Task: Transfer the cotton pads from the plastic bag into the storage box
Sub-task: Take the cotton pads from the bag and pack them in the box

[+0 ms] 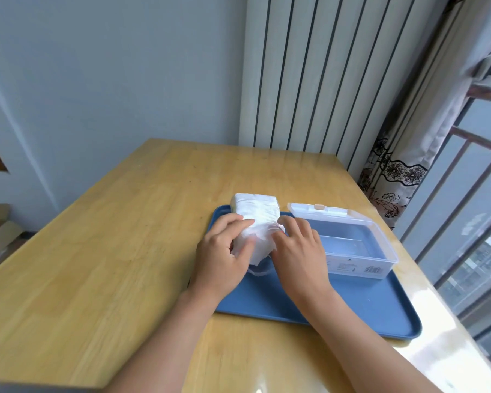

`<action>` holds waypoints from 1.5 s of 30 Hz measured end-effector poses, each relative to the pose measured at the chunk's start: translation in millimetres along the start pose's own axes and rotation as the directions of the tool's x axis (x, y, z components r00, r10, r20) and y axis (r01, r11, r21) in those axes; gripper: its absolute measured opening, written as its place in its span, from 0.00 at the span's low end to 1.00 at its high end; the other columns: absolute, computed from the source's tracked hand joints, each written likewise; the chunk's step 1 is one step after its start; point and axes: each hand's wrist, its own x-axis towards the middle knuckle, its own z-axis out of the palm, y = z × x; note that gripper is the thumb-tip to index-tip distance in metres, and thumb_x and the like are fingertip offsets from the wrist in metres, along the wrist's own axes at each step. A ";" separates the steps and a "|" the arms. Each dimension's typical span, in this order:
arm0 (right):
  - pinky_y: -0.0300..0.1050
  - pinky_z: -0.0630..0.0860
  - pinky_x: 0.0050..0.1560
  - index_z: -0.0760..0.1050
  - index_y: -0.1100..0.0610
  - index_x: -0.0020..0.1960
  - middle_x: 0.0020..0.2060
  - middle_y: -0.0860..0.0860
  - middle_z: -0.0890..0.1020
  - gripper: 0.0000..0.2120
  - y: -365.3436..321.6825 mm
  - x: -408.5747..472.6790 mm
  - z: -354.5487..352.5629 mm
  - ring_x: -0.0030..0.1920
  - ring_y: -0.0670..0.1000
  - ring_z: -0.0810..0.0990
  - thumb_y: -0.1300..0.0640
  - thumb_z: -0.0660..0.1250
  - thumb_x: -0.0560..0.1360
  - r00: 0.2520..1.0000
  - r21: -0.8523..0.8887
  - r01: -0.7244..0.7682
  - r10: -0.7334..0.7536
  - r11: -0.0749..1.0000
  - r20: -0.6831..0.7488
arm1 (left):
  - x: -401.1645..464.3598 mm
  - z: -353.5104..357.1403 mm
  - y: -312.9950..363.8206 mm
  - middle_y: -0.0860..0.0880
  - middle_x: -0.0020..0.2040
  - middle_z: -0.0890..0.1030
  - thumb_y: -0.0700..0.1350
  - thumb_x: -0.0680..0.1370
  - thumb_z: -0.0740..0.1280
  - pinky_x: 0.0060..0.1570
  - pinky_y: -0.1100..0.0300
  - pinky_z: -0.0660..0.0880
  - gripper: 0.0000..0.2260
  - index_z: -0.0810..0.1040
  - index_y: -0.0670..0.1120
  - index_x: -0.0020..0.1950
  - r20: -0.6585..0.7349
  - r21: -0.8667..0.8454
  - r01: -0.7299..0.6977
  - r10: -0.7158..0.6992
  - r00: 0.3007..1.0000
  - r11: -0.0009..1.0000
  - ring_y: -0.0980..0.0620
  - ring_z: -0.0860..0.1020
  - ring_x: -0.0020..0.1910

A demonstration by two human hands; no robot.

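A clear plastic bag packed with white cotton pads point(255, 214) lies on the left part of a blue tray point(374, 307). My left hand point(224, 256) grips the near, bunched end of the bag from the left. On the bag's right side my right hand point(298, 251) pinches the same end, fingers curled on the plastic. A white drawstring loop hangs from the bag between my hands. To the right stands the transparent storage box point(360, 251), its lid point(323, 212) swung open toward the back and its inside bare.
The tray rests on a light wooden table point(111, 251). A white radiator point(309, 80) stands against the wall behind the table. A patterned curtain point(394, 171) and a barred window point(471, 222) run along the right side.
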 end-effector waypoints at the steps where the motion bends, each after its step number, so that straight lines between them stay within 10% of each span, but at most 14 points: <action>1: 0.50 0.78 0.43 0.81 0.57 0.40 0.52 0.54 0.82 0.17 2.1 -0.4 0.4 0.49 0.61 0.81 0.68 0.79 0.53 1.000 0.024 0.006 -0.006 1.000 -0.020 | -0.9 0.2 -0.6 0.54 0.62 0.77 0.49 0.73 0.71 0.47 0.68 0.75 0.17 0.82 0.49 0.62 0.041 0.019 0.007 -0.008 0.999 1.000 0.59 0.78 0.54; 11: 0.45 0.75 0.48 0.75 0.55 0.42 0.57 0.51 0.80 0.13 8.9 -18.4 -20.6 0.57 0.56 0.77 0.64 0.74 0.61 0.994 0.371 0.105 -0.108 0.923 -0.014 | 1.0 4.5 -2.5 0.47 0.60 0.75 0.32 0.71 0.74 0.48 0.82 0.64 0.18 0.81 0.42 0.60 0.037 0.097 0.023 -0.026 0.999 0.995 0.62 0.70 0.50; 15: 0.38 0.73 0.42 0.72 0.53 0.40 0.46 0.49 0.84 0.08 3.3 -19.6 -57.8 0.44 0.48 0.80 0.57 0.71 0.67 0.998 0.863 -0.038 0.055 0.504 0.012 | 1.6 2.3 -4.1 0.51 0.60 0.73 0.37 0.69 0.74 0.50 0.80 0.64 0.19 0.79 0.43 0.59 0.065 0.086 0.059 -0.065 0.996 0.995 0.56 0.74 0.52; 18: 0.39 0.69 0.32 0.74 0.58 0.43 0.35 0.49 0.80 0.11 19.8 2.8 -67.4 0.32 0.48 0.72 0.69 0.72 0.69 0.979 0.923 -0.192 0.134 0.335 0.155 | 2.5 -3.5 0.8 0.53 0.61 0.71 0.47 0.67 0.67 0.58 0.70 0.67 0.23 0.76 0.45 0.62 0.098 0.048 0.087 -0.091 0.991 0.995 0.51 0.73 0.60; 23: 0.45 0.76 0.42 0.78 0.54 0.53 0.40 0.56 0.83 0.15 51.3 40.2 -50.9 0.37 0.48 0.79 0.66 0.76 0.71 0.928 0.864 -0.371 0.098 0.341 0.359 | 30.4 -10.7 35.2 0.50 0.65 0.72 0.48 0.67 0.66 0.66 0.61 0.68 0.25 0.76 0.45 0.64 0.080 -0.164 -0.039 0.052 0.995 0.986 0.51 0.72 0.67; 29: 0.50 0.77 0.40 0.75 0.52 0.59 0.43 0.57 0.84 0.21 73.0 60.4 -50.2 0.37 0.51 0.80 0.64 0.75 0.70 0.919 0.856 -0.381 0.040 0.349 0.392 | 77.1 28.4 60.9 0.49 0.58 0.84 0.46 0.75 0.74 0.48 0.58 0.81 0.17 0.79 0.47 0.63 0.499 -0.364 0.463 -0.251 0.829 0.808 0.50 0.85 0.53; 35: 0.60 0.84 0.48 0.75 0.45 0.62 0.58 0.59 0.80 0.25 85.9 51.2 -31.6 0.47 0.61 0.85 0.58 0.80 0.70 0.925 0.877 -0.376 0.176 0.299 0.337 | 75.1 47.9 48.0 0.44 0.51 0.87 0.38 0.83 0.65 0.47 0.58 0.83 0.08 0.81 0.40 0.58 0.471 -0.475 0.553 -0.333 0.817 0.685 0.46 0.86 0.51; 45: 0.48 0.81 0.39 0.72 0.49 0.55 0.51 0.45 0.80 0.23 79.2 42.1 -19.4 0.44 0.53 0.83 0.55 0.82 0.67 0.930 0.871 -0.288 0.333 0.399 0.155 | 63.8 49.9 47.9 0.48 0.52 0.87 0.33 0.81 0.64 0.45 0.62 0.81 0.11 0.82 0.45 0.56 0.524 -0.498 0.585 -0.315 0.791 0.640 0.52 0.86 0.51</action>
